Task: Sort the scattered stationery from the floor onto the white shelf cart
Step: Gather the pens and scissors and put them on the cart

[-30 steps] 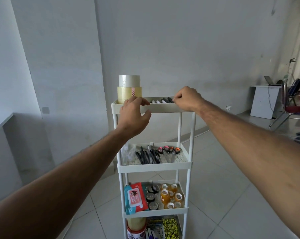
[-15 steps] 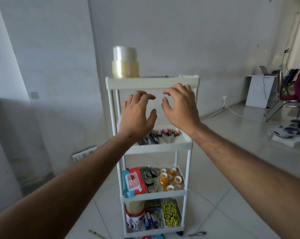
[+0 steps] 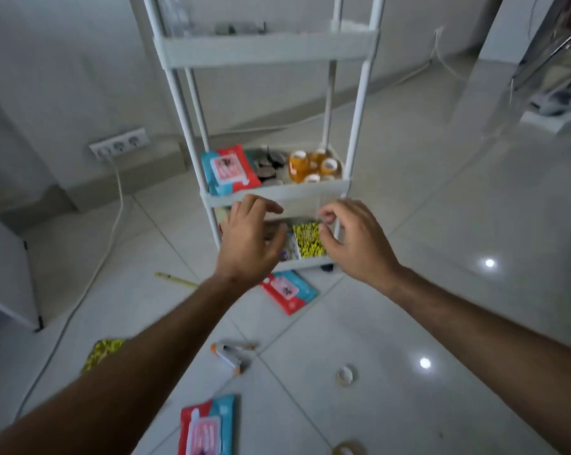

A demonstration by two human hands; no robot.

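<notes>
You are holding both hands out in front of the white shelf cart (image 3: 264, 50), empty, fingers loosely curled: your left hand (image 3: 249, 239) and your right hand (image 3: 351, 239) are hovering before its lowest tier, where a yellow speckled pack (image 3: 308, 239) is sitting. A red and blue packet (image 3: 230, 169) is lying on the tier above, beside orange tape rolls (image 3: 313, 165). On the floor, another packet (image 3: 289, 290) is lying just beside the cart's base, with markers (image 3: 231, 354) and a small tape roll (image 3: 345, 374) nearer you.
</notes>
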